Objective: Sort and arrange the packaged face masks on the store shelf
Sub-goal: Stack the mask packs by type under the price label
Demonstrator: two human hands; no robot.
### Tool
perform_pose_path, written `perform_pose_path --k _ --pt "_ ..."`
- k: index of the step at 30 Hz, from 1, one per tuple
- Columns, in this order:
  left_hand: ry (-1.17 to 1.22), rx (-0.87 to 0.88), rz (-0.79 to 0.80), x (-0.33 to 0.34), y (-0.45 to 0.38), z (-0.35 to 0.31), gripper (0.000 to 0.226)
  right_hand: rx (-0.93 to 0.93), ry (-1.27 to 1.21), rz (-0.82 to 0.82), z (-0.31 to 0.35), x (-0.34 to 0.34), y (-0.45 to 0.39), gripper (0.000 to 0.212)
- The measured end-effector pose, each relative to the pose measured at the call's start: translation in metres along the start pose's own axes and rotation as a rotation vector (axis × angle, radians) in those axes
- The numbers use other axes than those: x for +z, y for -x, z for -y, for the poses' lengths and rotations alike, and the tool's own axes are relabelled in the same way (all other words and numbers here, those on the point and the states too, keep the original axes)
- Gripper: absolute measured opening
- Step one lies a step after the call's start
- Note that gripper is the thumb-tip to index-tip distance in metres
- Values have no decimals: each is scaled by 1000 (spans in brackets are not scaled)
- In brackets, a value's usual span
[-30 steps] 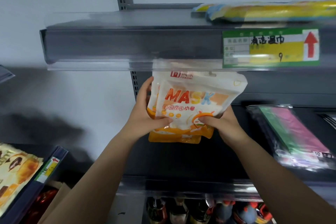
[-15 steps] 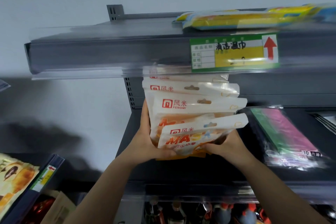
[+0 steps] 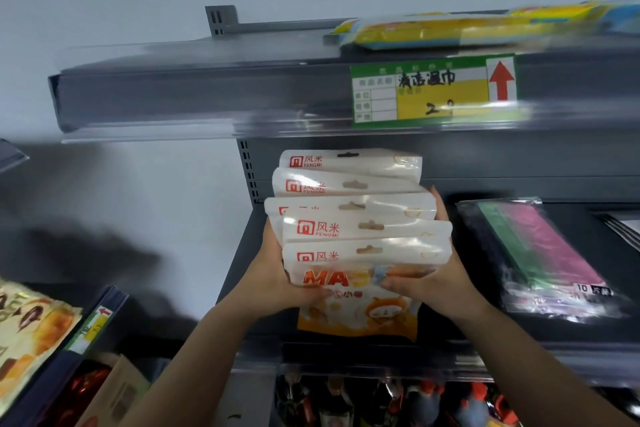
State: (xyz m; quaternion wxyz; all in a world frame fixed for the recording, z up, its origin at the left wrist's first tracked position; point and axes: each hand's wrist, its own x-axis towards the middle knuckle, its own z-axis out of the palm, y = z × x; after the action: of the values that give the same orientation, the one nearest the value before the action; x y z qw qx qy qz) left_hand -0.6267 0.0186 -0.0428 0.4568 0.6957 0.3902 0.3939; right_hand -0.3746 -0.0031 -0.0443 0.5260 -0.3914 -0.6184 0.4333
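1. A fanned stack of white-and-orange plastic mask packets (image 3: 360,236), each with a red logo and a hang slot at the top, sits between both hands over the dark grey metal middle shelf (image 3: 433,329), at its left end.
2. The left hand (image 3: 273,277) grips the stack's left edge, with the thumb curled across the front of the lowest packet near the orange "MA" lettering.
3. The right hand (image 3: 433,274) clamps the right edge, its thumb pressed on the front packet and its fingers reaching up behind the upper packets.
4. The lowest packet's orange bottom edge hangs near the shelf's front lip; whether it touches the shelf cannot be told.
5. To the right on the same shelf lies a clear plastic pack of green and pink sheets (image 3: 540,260), apart from the stack.
6. The upper grey shelf (image 3: 173,94) carries a green-and-yellow price label with a red arrow (image 3: 433,90), and a flat yellow-and-blue packet (image 3: 467,28) lies on top.
7. Dark bottles with red caps (image 3: 398,399) stand below.
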Motion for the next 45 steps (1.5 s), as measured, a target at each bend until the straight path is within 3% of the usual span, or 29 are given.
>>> perform_pose_path --k 4,9,18,22,25,27,35,37,40,45 --pt "5 24 -59 0 -11 -7 87 -83 57 -29 0 2 -12 128" --pt "64 -2 -17 -3 -16 -9 116 -76 28 -30 -4 2 -16 131" --pt "215 -19 35 -5 -17 -18 130 -79 -72 139 -13 -6 -16 131" --pt "155 -67 79 -10 -19 -11 110 -33 -62 61 -14 -9 -16 134" --pt "85 -76 151 -11 -17 -5 80 27 -52 159 -15 -10 -13 132" --pt "90 -78 191 -12 -19 -4 74 73 -36 206 -17 -10 -11 121" --pt "144 -18 116 -9 -18 -9 123 52 -23 183 -18 -5 -5 110" --pt "142 4 97 -9 -18 -8 115 23 -20 170 -15 -2 -5 109" --pt "128 52 92 -10 -19 -6 97 -15 47 113 -9 1 -10 132" --pt "177 68 51 -10 -19 -10 124 -55 142 114 -5 -2 -8 124"
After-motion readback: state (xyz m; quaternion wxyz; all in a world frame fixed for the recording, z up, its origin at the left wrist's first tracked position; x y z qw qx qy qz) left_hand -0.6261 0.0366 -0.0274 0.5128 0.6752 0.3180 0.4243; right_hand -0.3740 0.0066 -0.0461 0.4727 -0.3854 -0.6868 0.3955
